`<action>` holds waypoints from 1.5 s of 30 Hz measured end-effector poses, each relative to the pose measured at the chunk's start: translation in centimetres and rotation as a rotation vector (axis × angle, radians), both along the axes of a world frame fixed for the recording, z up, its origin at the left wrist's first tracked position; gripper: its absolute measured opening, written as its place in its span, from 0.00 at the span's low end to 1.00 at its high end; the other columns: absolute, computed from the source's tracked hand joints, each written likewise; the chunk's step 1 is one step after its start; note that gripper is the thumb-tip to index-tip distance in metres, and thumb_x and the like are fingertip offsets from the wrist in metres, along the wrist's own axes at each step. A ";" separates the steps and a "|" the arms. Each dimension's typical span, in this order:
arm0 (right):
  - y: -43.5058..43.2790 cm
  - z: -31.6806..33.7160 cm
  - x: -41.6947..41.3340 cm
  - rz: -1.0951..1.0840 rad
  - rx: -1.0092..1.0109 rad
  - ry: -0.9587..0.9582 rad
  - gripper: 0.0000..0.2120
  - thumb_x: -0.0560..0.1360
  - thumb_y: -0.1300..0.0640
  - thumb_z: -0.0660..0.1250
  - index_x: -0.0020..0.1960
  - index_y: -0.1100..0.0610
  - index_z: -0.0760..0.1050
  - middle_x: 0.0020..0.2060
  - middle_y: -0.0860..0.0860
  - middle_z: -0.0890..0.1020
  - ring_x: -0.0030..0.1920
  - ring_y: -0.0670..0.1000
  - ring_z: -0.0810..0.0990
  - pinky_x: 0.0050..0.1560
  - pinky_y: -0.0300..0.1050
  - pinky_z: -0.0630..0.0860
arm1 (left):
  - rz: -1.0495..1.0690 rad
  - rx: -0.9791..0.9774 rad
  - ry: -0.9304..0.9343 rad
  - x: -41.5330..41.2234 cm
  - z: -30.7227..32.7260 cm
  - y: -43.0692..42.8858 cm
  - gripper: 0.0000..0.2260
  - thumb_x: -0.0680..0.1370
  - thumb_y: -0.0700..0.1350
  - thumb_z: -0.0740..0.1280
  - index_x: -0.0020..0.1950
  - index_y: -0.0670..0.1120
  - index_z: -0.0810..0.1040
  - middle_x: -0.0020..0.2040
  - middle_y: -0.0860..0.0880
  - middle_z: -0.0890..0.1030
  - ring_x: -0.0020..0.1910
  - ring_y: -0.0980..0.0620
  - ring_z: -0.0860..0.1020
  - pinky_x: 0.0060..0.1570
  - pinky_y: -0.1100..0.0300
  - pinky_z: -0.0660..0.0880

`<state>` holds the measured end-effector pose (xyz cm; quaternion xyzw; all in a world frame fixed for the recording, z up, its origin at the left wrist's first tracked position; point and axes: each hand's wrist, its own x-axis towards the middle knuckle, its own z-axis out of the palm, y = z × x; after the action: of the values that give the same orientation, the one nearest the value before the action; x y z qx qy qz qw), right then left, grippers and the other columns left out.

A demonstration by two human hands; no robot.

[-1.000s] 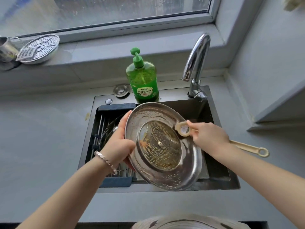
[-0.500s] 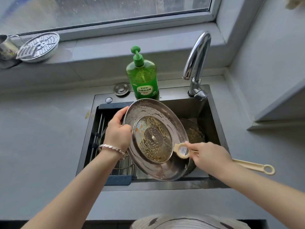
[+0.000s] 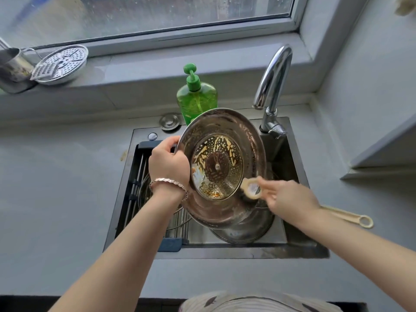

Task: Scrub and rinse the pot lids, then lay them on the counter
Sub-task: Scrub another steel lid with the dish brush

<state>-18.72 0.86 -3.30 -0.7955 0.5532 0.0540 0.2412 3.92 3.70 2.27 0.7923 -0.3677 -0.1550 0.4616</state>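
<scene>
A steel pot lid (image 3: 227, 129) with a round glass centre, greasy and flecked with foam, is tilted on edge over the sink, its underside facing me. My left hand (image 3: 168, 164) grips the lid's left rim. My right hand (image 3: 290, 199) holds a cream long-handled brush (image 3: 251, 188) whose round head presses against the lid's lower right; its handle end (image 3: 351, 217) sticks out past my wrist. A second glass lid (image 3: 145, 192) lies on the rack, mostly hidden by my left arm. A steel pot (image 3: 245, 230) sits in the basin under the held lid.
A green dish soap bottle (image 3: 197, 97) stands behind the sink, beside a chrome faucet (image 3: 273, 86). The dark sink (image 3: 236, 253) has a roll-up rack (image 3: 139, 176) on its left. A perforated steamer plate (image 3: 60, 63) and a metal cup (image 3: 13, 68) rest on the windowsill. Grey counter (image 3: 56, 199) surrounds the sink.
The lid has been tipped more upright and raised toward the soap bottle. The brush head has swept from the lid's upper right rim down to its lower right; my left hand shifted up the rim.
</scene>
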 end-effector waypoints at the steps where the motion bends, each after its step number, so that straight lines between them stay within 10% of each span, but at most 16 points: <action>1: 1.5 -0.1 0.7 0.049 0.064 -0.049 0.19 0.78 0.48 0.57 0.68 0.35 0.65 0.51 0.47 0.82 0.44 0.50 0.80 0.39 0.44 0.76 | 0.032 0.003 0.028 -0.1 -0.1 -0.1 0.07 0.77 0.41 0.64 0.48 0.44 0.82 0.36 0.50 0.80 0.33 0.51 0.75 0.36 0.59 0.71; 10: 0.5 -0.5 0.0 -0.071 0.132 -0.128 0.16 0.77 0.46 0.59 0.64 0.36 0.70 0.46 0.44 0.81 0.38 0.46 0.76 0.33 0.39 0.70 | 0.162 -0.045 0.136 -0.3 -0.2 0.5 0.05 0.76 0.42 0.66 0.46 0.44 0.82 0.34 0.54 0.78 0.31 0.59 0.74 0.34 0.63 0.72; 16: 4.5 2.0 5.5 -0.032 0.449 -0.692 0.19 0.74 0.48 0.68 0.64 0.45 0.73 0.29 0.36 0.77 0.29 0.38 0.70 0.35 0.36 0.70 | 0.219 -0.028 0.260 -1.7 -1.3 0.5 0.06 0.77 0.40 0.65 0.44 0.41 0.81 0.38 0.46 0.81 0.33 0.53 0.74 0.38 0.57 0.75; 23: 1.4 1.9 0.3 -0.042 0.386 -0.291 0.18 0.73 0.42 0.66 0.62 0.40 0.74 0.26 0.40 0.70 0.28 0.43 0.69 0.31 0.37 0.64 | 0.291 -0.051 0.272 0.1 -1.0 0.8 0.05 0.76 0.41 0.66 0.43 0.42 0.80 0.37 0.48 0.78 0.31 0.55 0.72 0.31 0.64 0.68; 31: 2.3 2.4 0.8 0.015 0.455 -0.396 0.17 0.72 0.42 0.67 0.60 0.38 0.75 0.21 0.39 0.71 0.25 0.39 0.69 0.30 0.32 0.62 | 0.285 -0.051 0.304 0.0 -1.1 1.2 0.05 0.76 0.42 0.67 0.45 0.41 0.80 0.37 0.49 0.78 0.31 0.56 0.73 0.31 0.63 0.69; 38: 3.7 2.0 1.6 0.090 0.404 -0.375 0.16 0.72 0.43 0.66 0.60 0.36 0.74 0.48 0.41 0.82 0.47 0.42 0.79 0.51 0.43 0.78 | 0.309 0.003 0.387 -1.3 -1.9 1.0 0.03 0.76 0.41 0.67 0.45 0.43 0.80 0.39 0.48 0.80 0.31 0.55 0.75 0.31 0.63 0.72; 45: 0.6 0.8 -3.6 -0.132 0.215 -0.351 0.18 0.76 0.48 0.63 0.66 0.41 0.70 0.19 0.38 0.72 0.25 0.44 0.67 0.28 0.37 0.61 | 0.294 0.091 0.377 -0.1 -2.9 1.0 0.05 0.77 0.38 0.64 0.48 0.42 0.80 0.42 0.46 0.80 0.33 0.53 0.74 0.35 0.59 0.72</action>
<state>-22.32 1.41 -2.55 -0.7246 0.5445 -0.0427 0.4202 3.77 4.67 -0.67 0.8143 -0.1486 -0.2479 0.5033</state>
